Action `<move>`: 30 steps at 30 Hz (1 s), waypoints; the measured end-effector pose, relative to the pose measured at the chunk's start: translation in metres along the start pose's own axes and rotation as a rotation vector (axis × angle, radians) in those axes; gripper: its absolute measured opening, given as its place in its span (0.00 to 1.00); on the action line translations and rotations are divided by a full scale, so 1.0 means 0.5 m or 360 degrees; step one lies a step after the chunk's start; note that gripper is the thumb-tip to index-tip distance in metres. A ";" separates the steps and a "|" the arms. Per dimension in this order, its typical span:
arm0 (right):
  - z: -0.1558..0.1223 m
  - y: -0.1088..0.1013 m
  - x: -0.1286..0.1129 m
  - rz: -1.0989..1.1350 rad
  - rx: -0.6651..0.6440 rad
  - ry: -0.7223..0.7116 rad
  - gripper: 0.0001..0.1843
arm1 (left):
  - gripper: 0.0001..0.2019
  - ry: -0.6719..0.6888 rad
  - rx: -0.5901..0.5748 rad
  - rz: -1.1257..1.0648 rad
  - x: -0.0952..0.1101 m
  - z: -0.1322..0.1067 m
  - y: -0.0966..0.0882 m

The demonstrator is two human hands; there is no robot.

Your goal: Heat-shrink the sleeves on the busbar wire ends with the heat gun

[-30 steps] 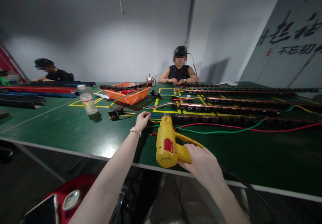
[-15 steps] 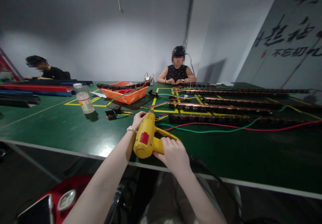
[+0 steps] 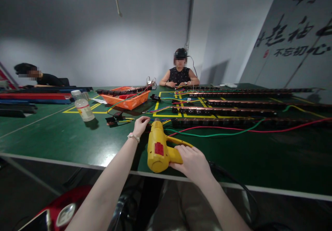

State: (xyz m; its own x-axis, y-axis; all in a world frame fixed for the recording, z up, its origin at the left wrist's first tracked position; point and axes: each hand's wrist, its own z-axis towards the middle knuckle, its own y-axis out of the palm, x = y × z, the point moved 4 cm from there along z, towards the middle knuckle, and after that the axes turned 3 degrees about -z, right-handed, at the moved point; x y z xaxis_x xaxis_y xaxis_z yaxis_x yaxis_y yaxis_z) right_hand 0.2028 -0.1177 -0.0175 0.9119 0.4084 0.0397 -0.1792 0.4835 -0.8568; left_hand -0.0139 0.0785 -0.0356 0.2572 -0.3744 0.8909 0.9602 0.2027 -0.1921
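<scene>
My right hand [image 3: 190,162] is wrapped round the grip of a yellow heat gun [image 3: 158,146] with a red label, its nozzle pointing away over the green table [image 3: 64,134]. My left hand [image 3: 141,123], with a bead bracelet at the wrist, is closed in a pinch just left of the nozzle, at the ends of several coloured wires [image 3: 160,122]. What the fingers pinch is too small to make out. The gun's black cord [image 3: 228,179] trails off to the right over the table's front edge.
Long dark strips [image 3: 223,122] with copper parts lie in rows at the right, with red and green wires [image 3: 233,130] beside them. An orange tray [image 3: 129,98], a plastic bottle [image 3: 83,106] and black clips [image 3: 114,118] sit further left. One person sits opposite, another at far left.
The heat gun swung left towards my left hand half a second ago and has since shifted back a little right. My left hand stays pinched at the wire ends. The view has drifted.
</scene>
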 end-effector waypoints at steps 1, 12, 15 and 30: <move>-0.005 -0.002 0.009 0.0003 -0.0007 0.0015 0.24 | 0.10 0.0016 0.0008 0.0001 0.002 0.000 0.000; -0.048 -0.040 0.050 -0.0115 0.0038 0.0142 0.20 | 0.10 0.0071 0.0042 0.0000 0.004 0.000 0.003; -0.051 -0.038 0.045 -0.0160 0.0056 0.0106 0.20 | 0.11 0.0081 0.0051 0.0015 -0.001 0.001 0.004; -0.022 -0.003 -0.033 -0.0209 0.0066 0.0131 0.21 | 0.11 -0.0112 0.0032 -0.0142 -0.001 -0.002 0.005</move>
State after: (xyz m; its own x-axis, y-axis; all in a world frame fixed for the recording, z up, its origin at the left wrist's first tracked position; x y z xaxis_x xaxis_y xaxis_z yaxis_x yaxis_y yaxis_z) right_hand 0.1923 -0.1336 -0.0223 0.9555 0.2752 0.1064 -0.0697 0.5608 -0.8250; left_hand -0.0114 0.0786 -0.0371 0.1620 -0.3273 0.9309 0.9764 0.1897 -0.1032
